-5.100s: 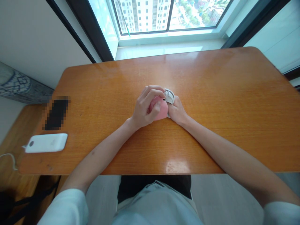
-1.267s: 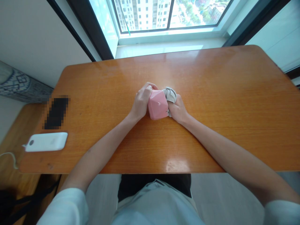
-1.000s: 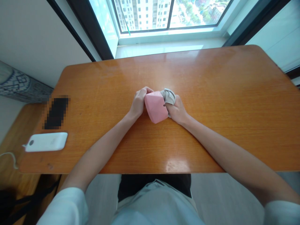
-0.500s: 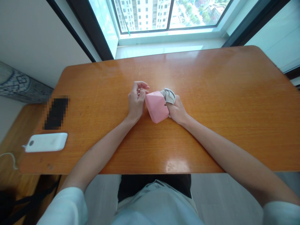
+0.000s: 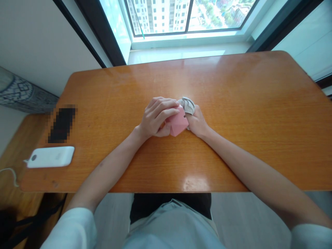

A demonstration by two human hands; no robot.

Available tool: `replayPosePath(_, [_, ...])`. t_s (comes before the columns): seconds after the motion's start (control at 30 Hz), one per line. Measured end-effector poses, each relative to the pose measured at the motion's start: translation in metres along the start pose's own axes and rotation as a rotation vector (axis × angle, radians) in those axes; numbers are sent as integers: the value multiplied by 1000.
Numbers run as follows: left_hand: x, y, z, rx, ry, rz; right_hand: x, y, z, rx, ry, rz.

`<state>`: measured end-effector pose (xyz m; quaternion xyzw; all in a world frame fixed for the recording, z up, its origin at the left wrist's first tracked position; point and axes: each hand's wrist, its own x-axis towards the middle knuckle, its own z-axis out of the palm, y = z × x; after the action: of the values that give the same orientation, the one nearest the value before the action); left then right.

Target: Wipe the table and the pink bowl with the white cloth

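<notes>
A small pink faceted, box-shaped object is held above the middle of the wooden table. My left hand closes around its left side, fingers over the top and thumb low at the front. At its right side my right hand grips a bunched grey-white cloth, which touches the pink object. A small dark notch shows on the object's right edge. My right fingertips are hidden behind the cloth and the object, so I cannot tell whether they also hold it.
On the table's left lie a white oblong device with a cable and a dark rectangle blurred by pixels. A window is behind the table's far edge. A patterned fabric item stands at the left.
My left hand has come over from beside the pink object and closed on its left side and top. The object has turned slightly. My right hand with the cloth has hardly moved.
</notes>
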<state>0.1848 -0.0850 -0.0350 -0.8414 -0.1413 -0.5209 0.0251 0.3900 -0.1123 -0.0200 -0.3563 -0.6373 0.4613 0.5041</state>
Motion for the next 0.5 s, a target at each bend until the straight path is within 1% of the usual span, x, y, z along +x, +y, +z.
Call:
replayPosePath(0.07, [-2,-5,-1,25,-35,44,0,3,-1,-1,14,7])
replayPosePath(0.13, [-4,-7,-1,32,-97,27,1,4,-1,3,32,7])
replayPosePath(0.23, [-7,-11,1,28,-247,-86,2,5,-2,12,72,3])
replayPosePath(0.3, [-8,-13,2,27,-309,-159,3,7,-2,14,112,6])
replayPosePath(0.4, [-9,-17,3,16,-309,-203,5,13,-5,10,191,10])
replayPosePath(0.5, [-9,-20,3,-63,-303,-222,7,21,-7,31,253,20])
